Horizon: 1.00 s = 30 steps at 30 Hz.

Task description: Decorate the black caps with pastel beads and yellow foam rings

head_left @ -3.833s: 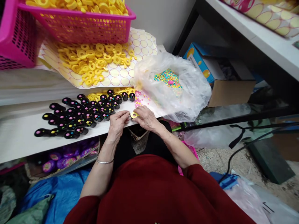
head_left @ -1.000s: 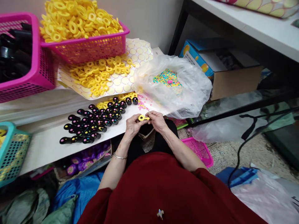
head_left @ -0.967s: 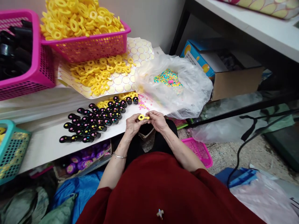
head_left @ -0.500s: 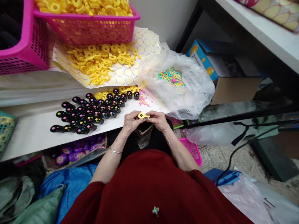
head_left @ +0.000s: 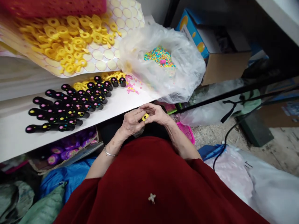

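Note:
Close in front of my body, my left hand [head_left: 133, 122] and my right hand [head_left: 156, 114] meet around a small yellow ring-shaped plastic piece [head_left: 145, 117] with a dark centre. Fingers of both hands are closed on it, and they hide most of it. To the left on the white table [head_left: 16, 141], several black cylindrical pieces [head_left: 62, 110] stand or lean in rows, with pink, yellow and other coloured beads showing on their ends. Loose yellow ring pieces with short handles [head_left: 70, 46] lie heaped on a sheet of round stickers [head_left: 105, 56].
An open plastic bag [head_left: 187, 65] of coloured beads [head_left: 160, 56] sits at the table's right end, beside scattered pink beads [head_left: 132, 87]. Behind it stands an open cardboard box [head_left: 224, 68]. A pink basket [head_left: 58, 7] is at the back; purple items [head_left: 67, 149] lie in a box below.
The yellow piece has been turned, so its handle no longer shows. My hands have closed in around it and moved slightly nearer my body. The whole view has shifted.

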Available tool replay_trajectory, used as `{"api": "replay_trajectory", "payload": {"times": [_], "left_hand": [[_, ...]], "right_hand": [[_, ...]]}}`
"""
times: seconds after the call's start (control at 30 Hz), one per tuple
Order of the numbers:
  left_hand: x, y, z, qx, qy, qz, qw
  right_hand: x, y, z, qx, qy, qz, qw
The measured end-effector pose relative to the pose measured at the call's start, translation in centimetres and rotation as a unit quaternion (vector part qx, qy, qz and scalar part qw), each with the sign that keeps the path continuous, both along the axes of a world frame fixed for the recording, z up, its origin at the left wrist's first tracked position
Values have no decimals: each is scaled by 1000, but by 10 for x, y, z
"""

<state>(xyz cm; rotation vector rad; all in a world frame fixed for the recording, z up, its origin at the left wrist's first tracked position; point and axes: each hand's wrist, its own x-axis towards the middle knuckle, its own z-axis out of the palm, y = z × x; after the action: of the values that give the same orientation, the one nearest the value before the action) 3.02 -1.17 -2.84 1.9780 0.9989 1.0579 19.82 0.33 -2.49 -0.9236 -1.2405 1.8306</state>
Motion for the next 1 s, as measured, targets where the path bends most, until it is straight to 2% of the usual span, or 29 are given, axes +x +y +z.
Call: {"api": "replay_trajectory", "payload": {"times": [0.1,0.3,0.53,0.67,0.77,0.83,0.9,1.0], "left_hand": [[11,-5,0,14,33,-33,999],[28,-16,-8,39,55,-71,995],[40,-30,-17,125,66,-82,986],[41,-36,-22,151,60,-76,984],[36,-40,-26,132,77,-54,987],[31,-41,-29,110,80,-24,990],[26,-41,-30,106,76,2,991],[20,-36,-24,133,75,15,988]], "right_hand": [[12,-19,-6,-39,30,21,999],[28,-48,-17,-100,99,-2,990],[30,-62,-14,-167,68,-49,982],[27,-65,-13,-175,22,-71,982],[22,-65,-14,-178,8,-77,981],[19,-62,-15,-199,23,-30,979],[15,-57,-17,-189,29,15,981],[8,-45,-20,-97,-17,35,995]]}}
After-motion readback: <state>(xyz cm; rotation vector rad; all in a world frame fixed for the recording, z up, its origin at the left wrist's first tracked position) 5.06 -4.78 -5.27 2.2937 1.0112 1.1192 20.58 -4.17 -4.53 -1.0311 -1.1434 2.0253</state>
